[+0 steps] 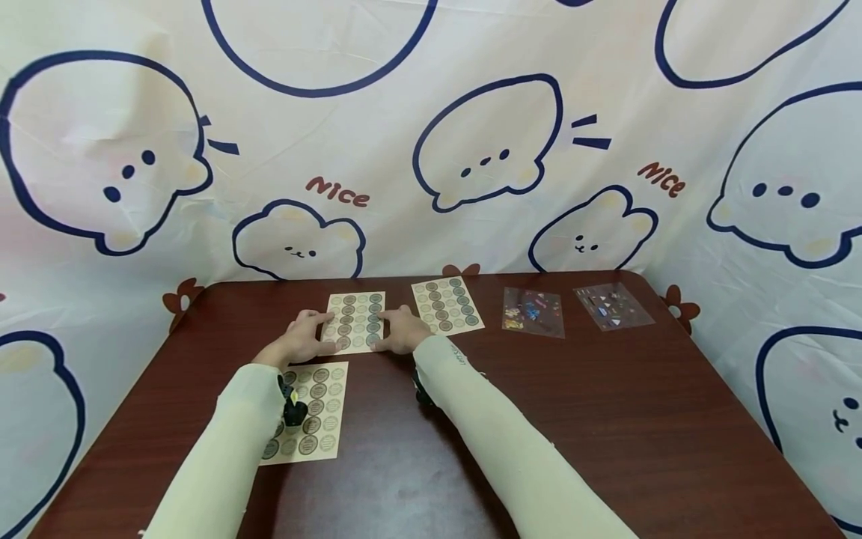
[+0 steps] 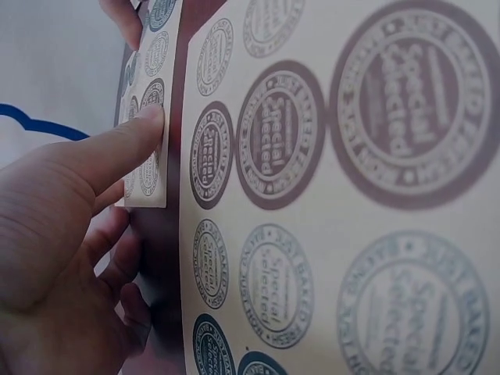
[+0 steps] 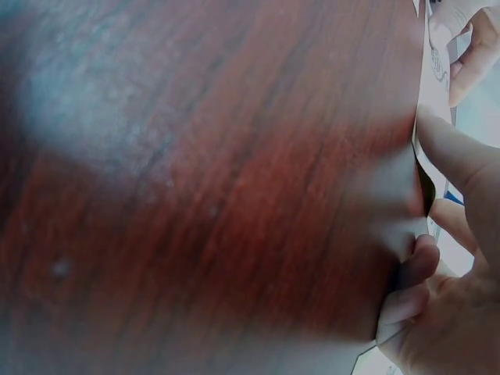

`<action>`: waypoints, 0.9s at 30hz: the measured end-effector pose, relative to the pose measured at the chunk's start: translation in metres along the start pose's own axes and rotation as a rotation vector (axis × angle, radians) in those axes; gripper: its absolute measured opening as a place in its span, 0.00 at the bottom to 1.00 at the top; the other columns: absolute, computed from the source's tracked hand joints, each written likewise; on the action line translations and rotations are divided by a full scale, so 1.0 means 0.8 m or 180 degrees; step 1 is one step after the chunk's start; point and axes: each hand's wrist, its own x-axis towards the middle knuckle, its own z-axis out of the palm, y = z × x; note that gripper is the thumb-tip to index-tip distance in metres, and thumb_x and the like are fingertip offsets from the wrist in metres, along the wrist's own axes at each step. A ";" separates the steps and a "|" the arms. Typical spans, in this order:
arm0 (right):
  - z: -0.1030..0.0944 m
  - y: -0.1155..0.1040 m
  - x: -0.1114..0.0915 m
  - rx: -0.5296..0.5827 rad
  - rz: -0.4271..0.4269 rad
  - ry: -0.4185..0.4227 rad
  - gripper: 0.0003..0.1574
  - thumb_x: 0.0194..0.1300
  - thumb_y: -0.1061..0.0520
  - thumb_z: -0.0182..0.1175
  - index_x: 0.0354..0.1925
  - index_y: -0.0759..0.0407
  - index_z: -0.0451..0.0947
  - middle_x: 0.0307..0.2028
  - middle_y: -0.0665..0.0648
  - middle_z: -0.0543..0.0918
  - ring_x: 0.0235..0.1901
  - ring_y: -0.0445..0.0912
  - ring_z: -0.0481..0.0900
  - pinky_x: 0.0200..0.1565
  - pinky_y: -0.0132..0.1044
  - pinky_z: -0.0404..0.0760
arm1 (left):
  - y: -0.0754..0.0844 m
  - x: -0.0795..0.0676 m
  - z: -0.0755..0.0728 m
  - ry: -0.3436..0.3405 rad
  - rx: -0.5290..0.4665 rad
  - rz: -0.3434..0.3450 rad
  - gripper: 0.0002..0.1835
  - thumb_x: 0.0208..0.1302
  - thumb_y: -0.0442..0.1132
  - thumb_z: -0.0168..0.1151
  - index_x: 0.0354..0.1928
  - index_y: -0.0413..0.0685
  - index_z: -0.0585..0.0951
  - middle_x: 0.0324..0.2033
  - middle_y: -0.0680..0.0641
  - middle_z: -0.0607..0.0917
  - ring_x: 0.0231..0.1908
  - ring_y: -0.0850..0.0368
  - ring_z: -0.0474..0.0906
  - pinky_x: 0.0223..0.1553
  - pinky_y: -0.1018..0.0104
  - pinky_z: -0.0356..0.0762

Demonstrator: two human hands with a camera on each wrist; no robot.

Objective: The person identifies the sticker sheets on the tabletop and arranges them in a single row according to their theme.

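A cream sheet of round stickers (image 1: 354,323) lies near the table's back edge between both hands. My left hand (image 1: 303,337) holds its left side, thumb on the near corner and index finger higher along the edge. At the opposite side my right hand (image 1: 402,331) grips the right edge. In the right wrist view, that edge bows up slightly between the thumb (image 3: 453,148) and index finger. Below my left wrist lies another sticker sheet (image 1: 323,408), partly covered by the sleeve; its "Special Selected" print (image 2: 273,285) shows in the left wrist view.
A third sticker sheet (image 1: 447,305) sits just right of my right hand. Farther right are two clear sheets, one with colourful stickers (image 1: 532,313) and one with small shapes (image 1: 613,306). The brown table (image 1: 606,419) meets a printed cloth (image 1: 390,150) at the back.
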 end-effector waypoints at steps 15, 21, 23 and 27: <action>-0.005 -0.001 -0.009 0.0101 -0.0104 0.0066 0.45 0.66 0.45 0.69 0.76 0.44 0.64 0.76 0.60 0.63 0.75 0.52 0.63 0.65 0.44 0.74 | 0.009 0.003 0.002 0.0077 0.0225 -0.0140 0.41 0.69 0.48 0.64 0.78 0.45 0.59 0.74 0.31 0.62 0.71 0.30 0.60 0.66 0.29 0.58; -0.001 -0.001 -0.006 0.0161 -0.0117 0.0092 0.42 0.67 0.46 0.68 0.75 0.45 0.66 0.76 0.59 0.63 0.76 0.52 0.62 0.65 0.43 0.74 | 0.011 0.003 0.002 0.0088 0.0203 -0.0160 0.42 0.69 0.48 0.65 0.78 0.44 0.59 0.73 0.31 0.64 0.71 0.29 0.59 0.66 0.23 0.51; 0.001 -0.001 -0.005 0.0147 -0.0120 0.0110 0.41 0.67 0.47 0.67 0.74 0.44 0.66 0.76 0.59 0.63 0.76 0.52 0.63 0.63 0.42 0.76 | 0.011 0.003 0.002 0.0111 0.0230 -0.0131 0.41 0.68 0.47 0.65 0.78 0.44 0.59 0.72 0.31 0.65 0.71 0.28 0.60 0.65 0.21 0.50; 0.001 -0.001 -0.005 0.0144 -0.0127 0.0132 0.40 0.68 0.47 0.66 0.74 0.45 0.66 0.76 0.58 0.64 0.75 0.51 0.64 0.59 0.41 0.77 | 0.011 0.002 0.002 0.0141 0.0231 -0.0086 0.41 0.68 0.46 0.65 0.77 0.44 0.61 0.70 0.31 0.68 0.70 0.27 0.61 0.64 0.19 0.50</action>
